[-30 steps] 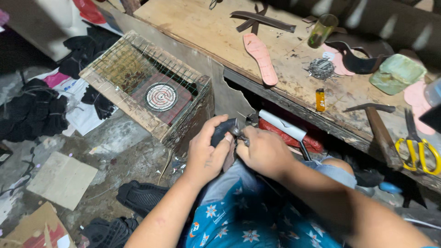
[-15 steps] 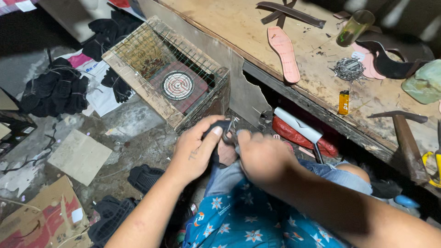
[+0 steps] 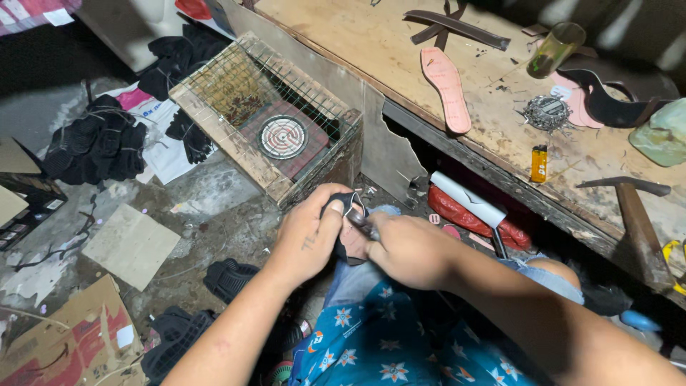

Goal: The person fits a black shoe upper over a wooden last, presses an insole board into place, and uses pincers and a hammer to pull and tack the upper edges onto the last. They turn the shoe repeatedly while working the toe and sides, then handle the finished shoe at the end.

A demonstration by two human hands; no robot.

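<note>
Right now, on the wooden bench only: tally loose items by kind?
Pink insole: 1
Hammer: 1
Lighter: 1
Green cup: 1
Pile of tacks: 1
Dark straps: 2, crossed
Black sole piece: 1
Total: 8, on the bench in view; the right edge is cut off.

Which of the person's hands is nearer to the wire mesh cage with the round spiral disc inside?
Left. The left hand sits just below the front corner of the wire mesh cage, gripping a small dark piece. The right hand is farther right, away from the cage.
</note>
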